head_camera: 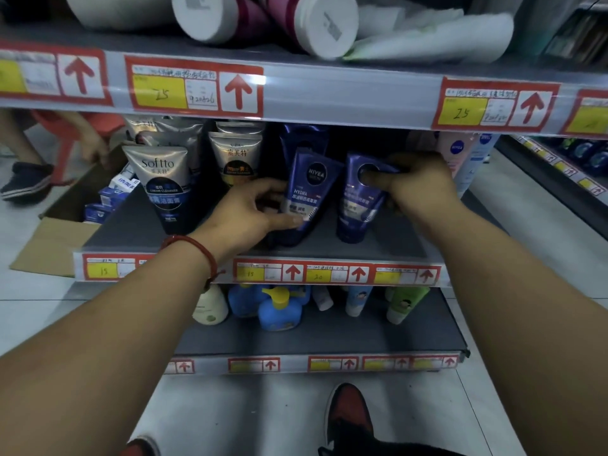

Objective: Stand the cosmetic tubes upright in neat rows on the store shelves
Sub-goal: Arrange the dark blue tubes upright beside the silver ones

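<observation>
Left hand [260,209] grip curled round blue tube [311,192]; right hand [419,182] grip pinching second blue tube [357,209]. Both standing cap-down, side by side, on middle shelf [381,246]. Cardboard box [49,241] at left holds small blue-white cartons [112,195].

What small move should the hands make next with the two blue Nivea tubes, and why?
Probably the left hand should tilt its Nivea tube upright, cap down on the middle shelf. This tube leans, its top toward the right, so it does not yet stand neatly. The right hand grips the second Nivea tube, which looks closer to upright.
</observation>
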